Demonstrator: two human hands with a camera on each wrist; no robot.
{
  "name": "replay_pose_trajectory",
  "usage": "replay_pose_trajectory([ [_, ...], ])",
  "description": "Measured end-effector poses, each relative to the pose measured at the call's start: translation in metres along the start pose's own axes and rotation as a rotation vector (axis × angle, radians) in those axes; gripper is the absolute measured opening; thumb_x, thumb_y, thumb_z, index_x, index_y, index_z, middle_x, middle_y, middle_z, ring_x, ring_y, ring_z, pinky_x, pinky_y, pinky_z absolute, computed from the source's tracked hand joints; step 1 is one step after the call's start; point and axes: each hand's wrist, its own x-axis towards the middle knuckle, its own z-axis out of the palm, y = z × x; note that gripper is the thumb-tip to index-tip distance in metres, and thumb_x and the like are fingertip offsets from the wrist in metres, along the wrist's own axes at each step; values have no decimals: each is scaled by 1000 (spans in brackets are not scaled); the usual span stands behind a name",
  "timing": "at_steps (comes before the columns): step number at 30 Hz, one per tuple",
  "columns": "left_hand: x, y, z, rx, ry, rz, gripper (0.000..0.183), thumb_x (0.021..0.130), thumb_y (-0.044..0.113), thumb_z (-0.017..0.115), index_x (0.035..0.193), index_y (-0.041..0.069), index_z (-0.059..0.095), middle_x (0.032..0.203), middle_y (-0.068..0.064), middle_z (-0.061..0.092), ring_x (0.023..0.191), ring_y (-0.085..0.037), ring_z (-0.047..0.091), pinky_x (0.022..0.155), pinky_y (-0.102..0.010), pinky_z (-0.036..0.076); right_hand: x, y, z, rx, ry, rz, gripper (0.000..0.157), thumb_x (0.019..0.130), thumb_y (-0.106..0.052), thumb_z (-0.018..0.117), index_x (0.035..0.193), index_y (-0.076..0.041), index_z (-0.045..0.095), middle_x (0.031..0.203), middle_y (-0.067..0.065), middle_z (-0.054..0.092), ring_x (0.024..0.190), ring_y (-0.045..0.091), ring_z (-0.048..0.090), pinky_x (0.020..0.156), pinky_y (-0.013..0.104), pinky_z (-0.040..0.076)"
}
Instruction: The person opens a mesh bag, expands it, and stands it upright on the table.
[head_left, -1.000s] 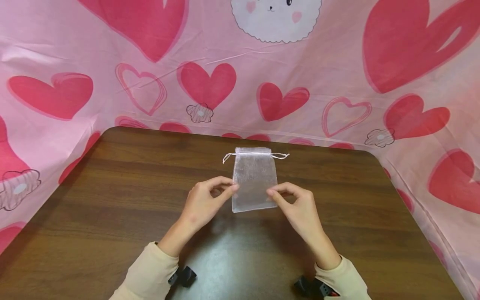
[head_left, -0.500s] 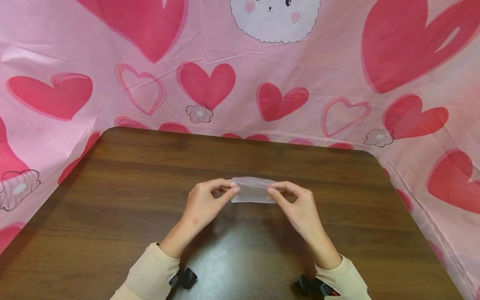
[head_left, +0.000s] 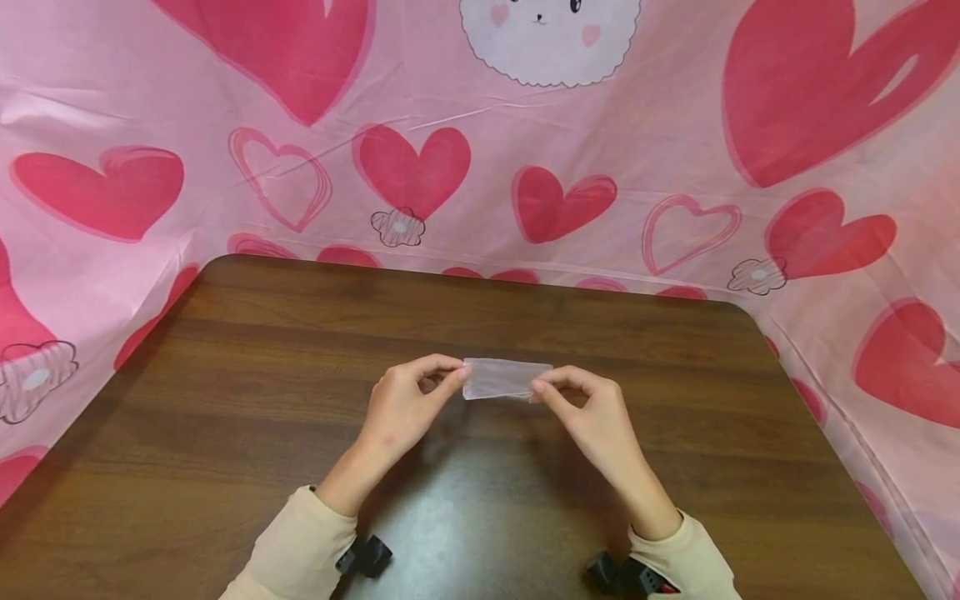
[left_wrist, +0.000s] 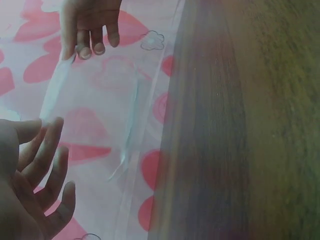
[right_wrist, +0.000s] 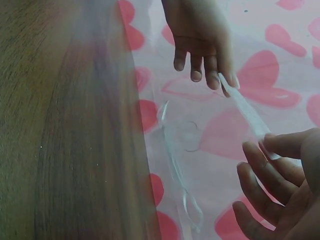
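A sheer white drawstring pouch [head_left: 504, 379] is stretched between my two hands over the table. My left hand [head_left: 407, 402] pinches one corner between thumb and forefinger, while my right hand [head_left: 592, 412] pinches the opposite one. From above, only a short band of the pouch shows. The wrist views reveal the sheer fabric hanging down from the held edge, with the white drawstring [left_wrist: 133, 110] at its lower end. A loop of cord [right_wrist: 192, 210] dangles there in the right wrist view. On both hands the other fingers are spread loosely away from the fabric.
A dark brown wooden table [head_left: 262, 400] lies beneath the hands. Behind and beside it hangs a pink cloth [head_left: 495, 142] printed with red hearts. Small black devices [head_left: 372, 556] sit at both wrists, by the beige sleeves [head_left: 296, 542].
The pouch lay extended away from me, drawstring at the far end; it has since swung down and looks much shorter from above. Both hands keep their pinch and have barely moved.
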Motion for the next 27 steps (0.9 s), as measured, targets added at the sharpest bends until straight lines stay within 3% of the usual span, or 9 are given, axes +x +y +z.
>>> replay_pose_trajectory([
  [4,1,0,-1,39,-1,21,11,91,35,72,98,28,77,83,17,71,73,-6,64,70,-35,49,0,-2,-2,27,35,13,8,89,-14,75,88,-6,75,75,1,72,72,15,67,68,25,51],
  [8,1,-1,-2,83,24,86,7,90,30,74,97,29,76,85,18,68,75,-6,62,69,-34,48,0,-4,-4,80,51,42,8,89,-11,75,90,-3,75,79,6,72,72,15,69,68,24,54],
  [12,2,-2,-1,92,33,186,18,84,22,81,99,27,75,97,17,67,83,-4,62,68,-31,51,0,-5,-4,125,46,56,8,90,-9,73,91,-1,74,79,10,72,73,13,69,69,23,54],
  [18,2,-4,1,79,-10,296,33,78,19,86,108,26,74,112,19,66,94,-3,62,69,-31,52,0,-5,-3,163,-21,72,10,90,-9,73,93,1,73,77,10,72,73,15,70,68,23,54],
  [23,1,-4,2,103,9,369,26,79,19,85,103,27,78,106,18,70,94,-3,61,68,-33,51,0,-4,-3,117,-78,82,11,91,-13,72,94,-2,74,78,7,72,76,22,71,65,28,52],
  [27,2,-4,2,122,55,354,15,81,22,83,95,28,80,95,18,72,88,-1,61,65,-32,50,0,-5,-4,91,-82,98,12,92,-16,72,94,-4,74,79,7,73,77,26,70,65,27,52],
])
